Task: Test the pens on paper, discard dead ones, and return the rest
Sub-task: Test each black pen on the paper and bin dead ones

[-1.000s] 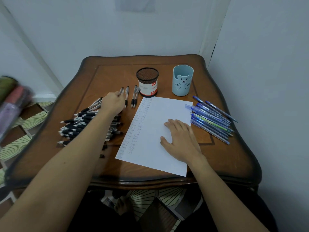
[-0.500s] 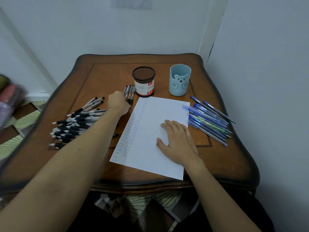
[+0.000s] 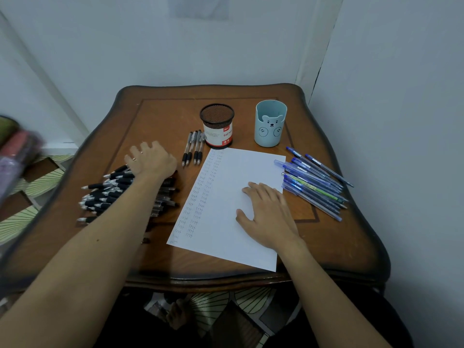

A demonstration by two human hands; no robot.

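Pens point(image 3: 110, 194) lie piled beneath the slack left hand point(image 3: 152, 159); right hand point(image 3: 268, 214) flat on paper point(image 3: 226, 247).

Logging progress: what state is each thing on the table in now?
left hand: open, over the black pen pile
right hand: flat on the paper
paper: marks down its left side
mesh cup: upright, no pens sticking out
blue cup: upright, no pens sticking out
four black pens: lying side by side
blue pens: heaped

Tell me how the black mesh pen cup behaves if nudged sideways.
The black mesh pen cup shows no pens inside, so probably light, sliding easily. Upright and taller than wide, it may tip if pushed near the rim. Round, it would then likely roll.
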